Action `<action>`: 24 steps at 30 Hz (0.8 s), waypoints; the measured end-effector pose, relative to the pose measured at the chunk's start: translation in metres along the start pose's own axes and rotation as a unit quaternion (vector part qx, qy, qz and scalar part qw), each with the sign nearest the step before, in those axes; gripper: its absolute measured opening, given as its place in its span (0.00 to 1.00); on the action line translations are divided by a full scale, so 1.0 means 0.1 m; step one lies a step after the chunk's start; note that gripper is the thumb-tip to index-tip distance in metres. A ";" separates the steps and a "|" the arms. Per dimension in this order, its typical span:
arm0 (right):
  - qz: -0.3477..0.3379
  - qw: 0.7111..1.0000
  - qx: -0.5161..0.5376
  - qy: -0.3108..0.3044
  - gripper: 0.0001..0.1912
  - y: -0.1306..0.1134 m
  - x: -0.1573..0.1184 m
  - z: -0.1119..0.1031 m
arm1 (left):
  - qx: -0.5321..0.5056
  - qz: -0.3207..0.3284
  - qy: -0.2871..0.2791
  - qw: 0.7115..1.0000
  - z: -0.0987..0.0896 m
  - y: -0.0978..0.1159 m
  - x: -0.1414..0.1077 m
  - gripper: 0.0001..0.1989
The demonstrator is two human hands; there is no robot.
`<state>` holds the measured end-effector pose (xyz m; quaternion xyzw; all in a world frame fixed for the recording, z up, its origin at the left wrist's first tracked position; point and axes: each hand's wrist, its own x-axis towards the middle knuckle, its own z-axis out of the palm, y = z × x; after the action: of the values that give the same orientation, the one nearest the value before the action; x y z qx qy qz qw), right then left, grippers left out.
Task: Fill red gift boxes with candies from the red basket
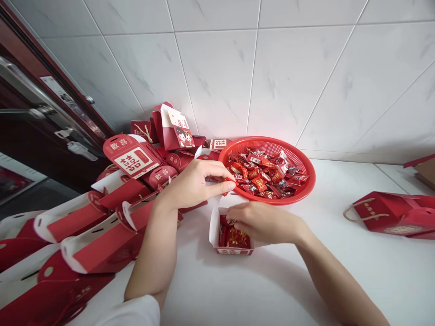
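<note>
A small red and white box (pixel 234 250) stands open on the white table, with red and gold wrapped pieces (pixel 234 237) inside. My right hand (pixel 253 221) reaches into it with fingers curled down; whatever they hold is hidden. Just behind the box, at the left rim of the red plastic basket (pixel 308 188), my left hand (pixel 205 180) pinches a small red wrapped candy (pixel 230 180) between thumb and fingers. Many red wrapped candies (pixel 260 183) lie heaped in the basket.
Red gift boxes (pixel 102 213) are piled along the left side. At the right lies a red box with a rope handle (pixel 390 213). A tiled wall (pixel 217 68) rises behind, and a dark door (pixel 37 90) with keys is at far left.
</note>
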<state>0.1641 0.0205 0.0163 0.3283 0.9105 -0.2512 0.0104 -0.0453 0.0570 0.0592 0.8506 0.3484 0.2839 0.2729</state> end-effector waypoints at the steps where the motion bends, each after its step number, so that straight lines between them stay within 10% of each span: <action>1: -0.006 0.997 0.053 0.063 0.09 0.04 -0.06 -0.06 | -0.005 0.001 0.002 1.000 0.01 0.00 0.01 0.07; 6: -0.005 0.907 0.318 0.275 0.10 0.14 -0.22 -0.19 | -0.032 -0.003 -0.006 0.999 0.13 0.02 0.06 0.06; 12: -0.017 0.844 0.440 0.307 0.19 0.12 -0.11 -0.13 | -0.104 -0.054 -0.003 0.993 0.24 0.07 0.10 0.08; 17: -0.014 0.898 0.339 0.281 0.11 0.12 -0.12 -0.11 | -0.064 -0.060 -0.029 0.996 0.08 0.00 0.05 0.12; 24: 0.013 0.966 0.204 0.158 0.08 0.07 -0.12 -0.08 | 0.164 -0.191 -0.217 0.943 0.07 -0.24 0.08 0.12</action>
<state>0.1785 0.0217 0.0225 0.3704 0.8258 -0.3768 -0.1973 -0.0461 0.0749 0.0407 0.8420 0.4784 -0.0256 0.2479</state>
